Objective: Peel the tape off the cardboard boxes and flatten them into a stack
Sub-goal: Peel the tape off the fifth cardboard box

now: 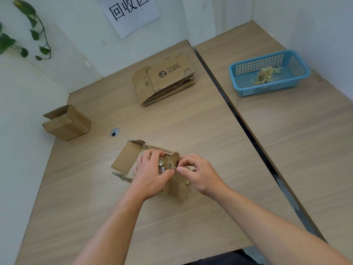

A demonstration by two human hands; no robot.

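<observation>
One torn cardboard box [126, 159] lay on the bench [172, 217]. The left hand [150, 175] gripped its top, fingers curled, while the right hand [199, 175] pinched clear tape [162, 166] beside a flap.

I see the left hand [150, 175] and right hand [198, 175] on bare forearms; dark clothing [225, 258] at the worktop's [172, 226] near edge.

Recycling corner: wall sign [129, 14], flattened cardboard stack [164, 81], scrap basket [269, 73].
</observation>
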